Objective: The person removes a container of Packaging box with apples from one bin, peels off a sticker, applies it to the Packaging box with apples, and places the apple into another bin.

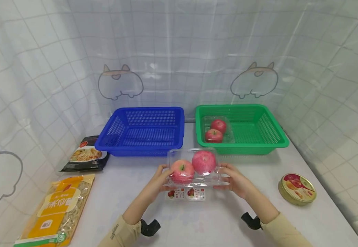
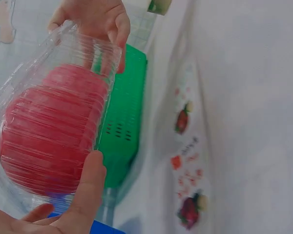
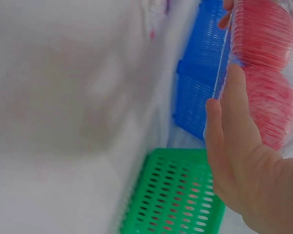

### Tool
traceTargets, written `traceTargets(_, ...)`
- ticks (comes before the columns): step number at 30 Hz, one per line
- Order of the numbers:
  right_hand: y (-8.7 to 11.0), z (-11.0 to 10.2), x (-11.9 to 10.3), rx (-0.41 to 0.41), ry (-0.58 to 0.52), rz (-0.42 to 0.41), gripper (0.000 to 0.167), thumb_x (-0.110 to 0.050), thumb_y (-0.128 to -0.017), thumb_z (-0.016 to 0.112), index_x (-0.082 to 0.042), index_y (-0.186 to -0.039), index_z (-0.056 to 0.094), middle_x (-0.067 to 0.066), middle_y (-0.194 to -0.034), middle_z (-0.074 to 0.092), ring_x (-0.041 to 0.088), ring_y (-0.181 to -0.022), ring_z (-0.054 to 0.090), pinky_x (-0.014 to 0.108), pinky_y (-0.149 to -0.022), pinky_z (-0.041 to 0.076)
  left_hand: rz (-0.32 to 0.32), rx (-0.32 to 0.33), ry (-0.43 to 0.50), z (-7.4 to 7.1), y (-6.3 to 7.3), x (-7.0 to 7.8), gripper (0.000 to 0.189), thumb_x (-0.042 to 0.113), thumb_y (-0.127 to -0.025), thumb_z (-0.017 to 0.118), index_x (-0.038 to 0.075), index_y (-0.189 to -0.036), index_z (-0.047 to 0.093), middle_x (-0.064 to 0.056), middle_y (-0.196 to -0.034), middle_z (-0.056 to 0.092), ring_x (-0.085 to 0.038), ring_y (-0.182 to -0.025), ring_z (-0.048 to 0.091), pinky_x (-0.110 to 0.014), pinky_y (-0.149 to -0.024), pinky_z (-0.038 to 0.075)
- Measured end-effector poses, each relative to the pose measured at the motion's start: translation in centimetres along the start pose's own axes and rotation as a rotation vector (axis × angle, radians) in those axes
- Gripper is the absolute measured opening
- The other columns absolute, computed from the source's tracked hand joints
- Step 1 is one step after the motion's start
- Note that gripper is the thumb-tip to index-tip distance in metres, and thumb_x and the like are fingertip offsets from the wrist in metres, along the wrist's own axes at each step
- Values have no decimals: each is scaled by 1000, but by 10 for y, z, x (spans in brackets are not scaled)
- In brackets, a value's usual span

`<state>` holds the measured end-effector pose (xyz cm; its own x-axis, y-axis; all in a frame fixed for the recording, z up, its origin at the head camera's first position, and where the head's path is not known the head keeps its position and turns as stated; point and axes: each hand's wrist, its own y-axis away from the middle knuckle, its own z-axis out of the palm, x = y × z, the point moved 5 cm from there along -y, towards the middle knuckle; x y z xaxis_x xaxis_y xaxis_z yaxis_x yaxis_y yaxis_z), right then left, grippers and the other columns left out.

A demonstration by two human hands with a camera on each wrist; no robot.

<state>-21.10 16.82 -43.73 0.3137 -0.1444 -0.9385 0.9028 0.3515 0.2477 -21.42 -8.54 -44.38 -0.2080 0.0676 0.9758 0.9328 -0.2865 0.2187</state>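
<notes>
Both arms reach in from the near side of the clear box [image 1: 208, 180], spaced apart at the elbow end and slanting inward until the hands meet its two ends. The left hand [image 1: 158, 180] grips the left end, digits parted above and below, one straight finger [image 2: 89, 183] laid against the box's wall. The right hand [image 1: 236, 180] holds the right end likewise, its fingers [image 3: 237, 97] spread and fairly straight along the wall, palm facing the box. Nearer me than the box, the left forearm [image 1: 137, 205] and right forearm [image 1: 261, 207] show bare below bunched beige sleeves [image 1: 285, 230].
</notes>
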Motion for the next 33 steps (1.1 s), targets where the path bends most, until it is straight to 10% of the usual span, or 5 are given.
traceTargets(13,-22,1,23,2,-5,39,46,-16,-90,45,6,-126,27,4,-100,52,18,-89,58,52,-90,44,-33,5,7,-11,-13,-28,63,32,-95,45,-5,-140,22,-33,-135,36,-46,-117,46,-44,-85,49)
traceTargets(33,-38,-3,30,108,75,38,53,-17,-90,45,11,-131,28,22,-120,43,24,-95,55,45,-85,49,11,106,-102,-19,-29,-30,53,26,-97,46,-13,-131,37,-33,-127,46,-41,-113,51,-42,-82,51)
